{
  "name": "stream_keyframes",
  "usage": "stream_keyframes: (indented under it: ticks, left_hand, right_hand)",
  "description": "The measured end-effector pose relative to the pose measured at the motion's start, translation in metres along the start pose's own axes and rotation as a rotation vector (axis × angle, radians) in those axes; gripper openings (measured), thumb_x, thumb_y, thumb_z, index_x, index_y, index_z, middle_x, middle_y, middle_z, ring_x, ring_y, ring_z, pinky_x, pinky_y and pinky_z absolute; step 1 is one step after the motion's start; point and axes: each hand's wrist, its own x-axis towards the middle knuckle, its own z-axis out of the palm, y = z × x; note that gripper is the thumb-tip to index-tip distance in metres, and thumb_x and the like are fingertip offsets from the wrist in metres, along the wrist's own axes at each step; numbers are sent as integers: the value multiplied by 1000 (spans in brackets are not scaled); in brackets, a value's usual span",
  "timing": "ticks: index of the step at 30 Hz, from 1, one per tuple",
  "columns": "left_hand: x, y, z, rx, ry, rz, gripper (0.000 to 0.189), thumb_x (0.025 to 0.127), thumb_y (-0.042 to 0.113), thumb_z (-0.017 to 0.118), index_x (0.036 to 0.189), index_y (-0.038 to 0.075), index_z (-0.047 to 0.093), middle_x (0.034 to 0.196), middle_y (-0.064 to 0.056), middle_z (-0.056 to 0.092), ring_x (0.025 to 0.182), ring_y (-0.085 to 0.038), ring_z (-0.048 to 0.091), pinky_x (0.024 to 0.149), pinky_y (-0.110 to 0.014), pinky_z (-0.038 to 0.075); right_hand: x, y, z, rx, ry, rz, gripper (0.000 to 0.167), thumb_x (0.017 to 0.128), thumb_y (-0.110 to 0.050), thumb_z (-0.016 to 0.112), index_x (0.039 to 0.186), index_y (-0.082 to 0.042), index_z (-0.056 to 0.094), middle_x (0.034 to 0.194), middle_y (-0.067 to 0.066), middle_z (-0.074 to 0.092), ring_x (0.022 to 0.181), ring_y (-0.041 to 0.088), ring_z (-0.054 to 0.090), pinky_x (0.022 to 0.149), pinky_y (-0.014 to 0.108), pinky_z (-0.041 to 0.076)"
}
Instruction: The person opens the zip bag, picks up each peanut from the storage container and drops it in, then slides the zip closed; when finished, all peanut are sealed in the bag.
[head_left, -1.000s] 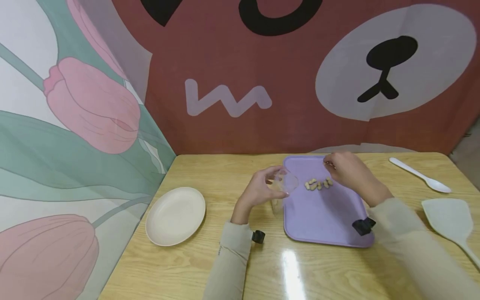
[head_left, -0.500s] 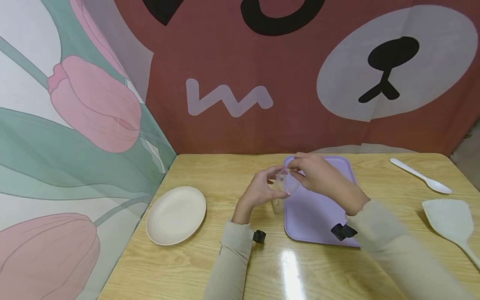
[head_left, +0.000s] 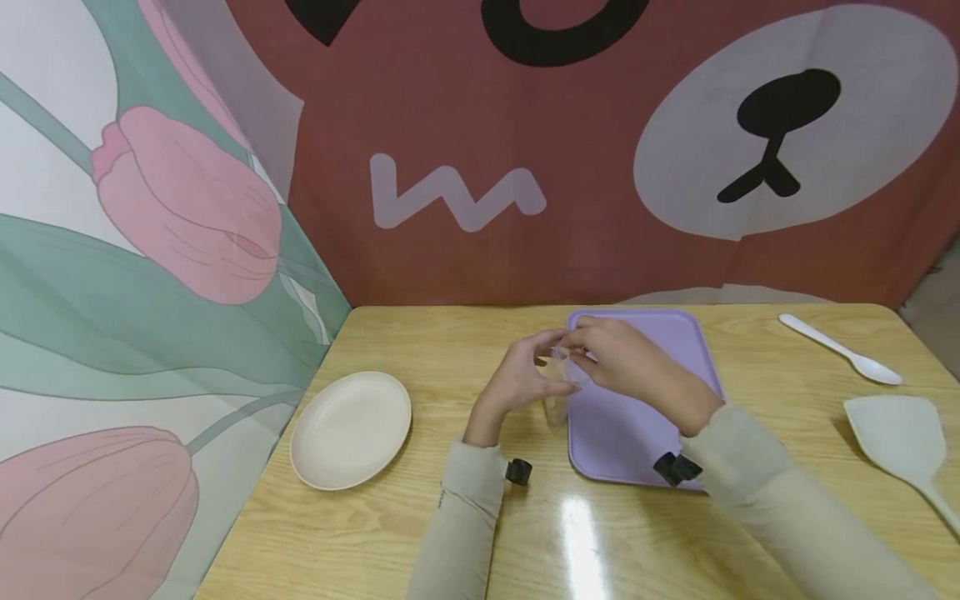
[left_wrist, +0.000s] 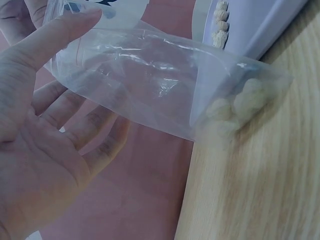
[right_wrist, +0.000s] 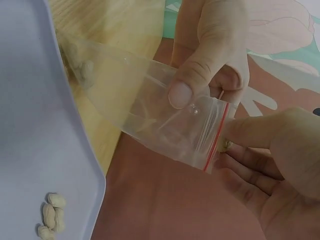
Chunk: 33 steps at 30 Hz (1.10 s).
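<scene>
My left hand (head_left: 517, 377) grips a clear zip bag (left_wrist: 150, 80) near its mouth, thumb on one face and fingers behind. Several peanuts (left_wrist: 247, 100) lie in the bag's bottom end, which hangs down at the tabletop beside the purple tray (head_left: 622, 437). At the bag's red-striped mouth, my right hand (head_left: 618, 357) pinches a peanut (right_wrist: 226, 145), mostly hidden between thumb and fingers. More peanuts (right_wrist: 54, 215) rest on the tray; in the head view my right hand hides them.
A cream plate (head_left: 351, 431) sits at the left of the wooden table (head_left: 375, 550). To the right of the tray lie a white spoon (head_left: 840, 348) and a pale spatula (head_left: 900, 437). A printed cloth (head_left: 450, 267) hangs behind the table.
My right hand has moved left from above the tray to the bag's mouth, then slightly lower there. My left hand has stayed in place with the bag.
</scene>
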Motion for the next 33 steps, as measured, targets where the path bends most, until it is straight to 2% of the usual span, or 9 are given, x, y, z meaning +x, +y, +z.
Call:
stream_keyframes:
  ticks: [8,13,18,23,26,29,33]
  left_hand:
    - [0,0,1,-7,-2,5,76,76,15,87,143,7,52,135,-5,60,112,-15,57,93,-42,51]
    - [-1,0,1,-3,-3,1,76,76,15,87,144,7,51,135,-5,60,112,-15,57,93,-37,51]
    - [-1,0,2,-2,13,-3,76,75,13,87,143,6,52,134,-4,61,111,-18,59,91,-29,50]
    - [-1,1,3,-5,25,-25,77,74,13,88,143,8,53,133,-1,61,109,-18,60,89,-28,50]
    - [-1,0,3,-8,28,-39,76,74,14,89,142,11,55,132,1,62,107,-18,60,87,-28,51]
    - [-2,0,4,-4,35,-50,76,74,15,89,142,12,55,131,2,62,105,-18,60,85,-28,52]
    - [-2,0,6,-11,34,-39,77,74,13,88,143,9,54,134,0,61,106,-18,60,87,-28,51]
  right_hand:
    - [-2,-2,0,-1,-30,27,22,81,0,79,103,0,75,91,6,65,79,21,64,69,35,54]
    - [-3,-1,0,6,-30,38,21,82,0,78,104,0,75,92,8,66,81,24,65,70,37,54]
    - [-6,8,-13,18,2,71,20,83,0,77,103,-1,74,93,9,68,82,26,66,70,40,55]
    - [-17,35,-32,-14,67,152,19,82,2,77,100,4,72,89,14,67,81,30,66,70,44,56]
    - [-26,57,-34,-33,52,252,18,84,1,75,100,6,71,88,14,67,82,31,65,70,45,56]
    - [-35,81,-23,-39,9,337,19,86,-2,73,101,9,71,87,15,68,82,31,65,72,47,55]
    - [-51,110,0,-4,-52,434,22,87,-5,71,102,11,69,85,16,68,79,30,64,71,49,53]
